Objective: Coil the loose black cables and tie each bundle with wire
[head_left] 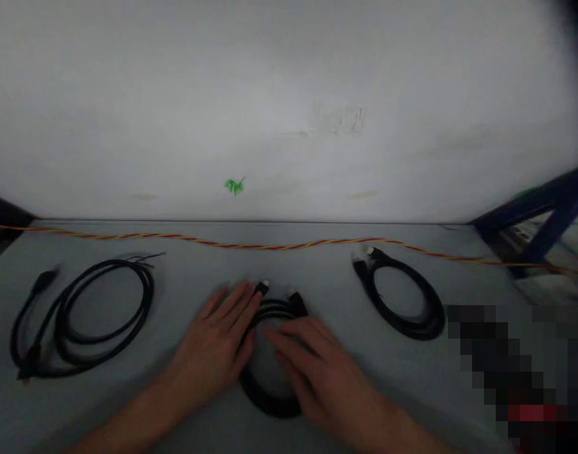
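Observation:
A coiled black cable (270, 403) lies flat on the grey table between my hands. Its two plugs with bright metal tips point away from me at the top of the coil. Over the coil's left side rests my left hand (217, 343), fingers stretched out, the fingertips beside one plug (261, 288). My right hand (324, 369) lies across the right side, its fingers extended into the ring, just below the other plug (297, 301). Both hands are open and flat, touching the cable without gripping it. Parts of the coil are hidden beneath them.
Another coiled black cable (433, 306) lies to the right. On the left is a looser black cable (149, 296) with several ends. A twisted red-yellow wire (270, 247) crosses the table's back, before a white wall (175, 113). A blue metal frame (548, 202) stands at right.

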A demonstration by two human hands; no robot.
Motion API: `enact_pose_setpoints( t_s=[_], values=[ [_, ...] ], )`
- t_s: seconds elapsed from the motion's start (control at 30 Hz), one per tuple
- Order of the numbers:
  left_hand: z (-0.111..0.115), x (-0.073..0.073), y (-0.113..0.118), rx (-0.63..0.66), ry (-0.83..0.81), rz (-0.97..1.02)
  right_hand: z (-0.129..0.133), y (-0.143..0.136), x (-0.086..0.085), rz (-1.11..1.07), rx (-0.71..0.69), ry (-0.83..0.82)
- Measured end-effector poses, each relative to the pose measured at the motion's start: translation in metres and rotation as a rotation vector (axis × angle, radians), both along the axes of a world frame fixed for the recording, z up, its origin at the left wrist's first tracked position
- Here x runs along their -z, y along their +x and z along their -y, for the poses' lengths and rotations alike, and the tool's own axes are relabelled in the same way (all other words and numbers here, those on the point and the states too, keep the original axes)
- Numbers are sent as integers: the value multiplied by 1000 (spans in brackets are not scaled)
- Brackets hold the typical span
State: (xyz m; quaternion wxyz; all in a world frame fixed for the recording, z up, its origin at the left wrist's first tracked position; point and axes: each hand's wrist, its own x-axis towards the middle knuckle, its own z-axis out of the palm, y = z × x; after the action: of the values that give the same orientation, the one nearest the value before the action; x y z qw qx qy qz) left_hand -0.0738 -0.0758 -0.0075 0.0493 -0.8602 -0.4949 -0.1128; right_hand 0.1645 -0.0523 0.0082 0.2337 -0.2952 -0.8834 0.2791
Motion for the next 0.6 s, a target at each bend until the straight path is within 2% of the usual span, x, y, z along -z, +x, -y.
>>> enact_pose_setpoints(
  t_s=[0.1, 0.23, 0.4, 0.53, 0.6],
  values=[
    [-2, 1, -3, 24, 2, -1, -21, -16, 7, 58, 127, 163],
    [-4, 3, -4, 4, 11, -17, -35, -21, 20, 153, 141, 240],
    [-1, 2, -4, -95, -32, 43, -31, -10, 28, 146, 110, 282],
    [-3, 0, -6, -30, -117, 141, -28, -6, 30, 130, 135, 281],
    [-5, 2, -7, 32, -94, 190, -28, -7, 30, 103, 127, 278]
  ],
)
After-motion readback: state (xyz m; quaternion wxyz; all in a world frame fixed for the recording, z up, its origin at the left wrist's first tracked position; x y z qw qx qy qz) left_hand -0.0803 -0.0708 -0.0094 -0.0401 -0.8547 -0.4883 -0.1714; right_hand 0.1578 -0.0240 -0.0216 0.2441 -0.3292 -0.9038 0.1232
